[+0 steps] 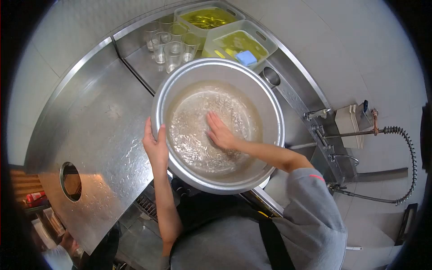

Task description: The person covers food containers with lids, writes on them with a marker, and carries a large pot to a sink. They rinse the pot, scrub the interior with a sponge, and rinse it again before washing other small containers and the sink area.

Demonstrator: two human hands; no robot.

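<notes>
A large round metal basin [273, 130] sits over the sink area in front of me. Cloudy, rippling water [193, 105] covers its bottom, with bubbles and glints on the surface. At the basin's left rim is my left hand [155, 146], its thumb by the rim and its fingers along the outer wall. My right hand [221, 133] reaches over the right side into the basin. Its fingers are stretched out flat at the water near the middle, and nothing shows in them.
Several clear glasses [173, 53] stand behind the basin, near two plastic tubs [211, 36] of yellowish liquid. A blue sponge [246, 58] rests at one tub. Taps and a spray hose [411, 157] are right. Another person's hand [68, 243] shows lower left, by the steel counter [99, 121].
</notes>
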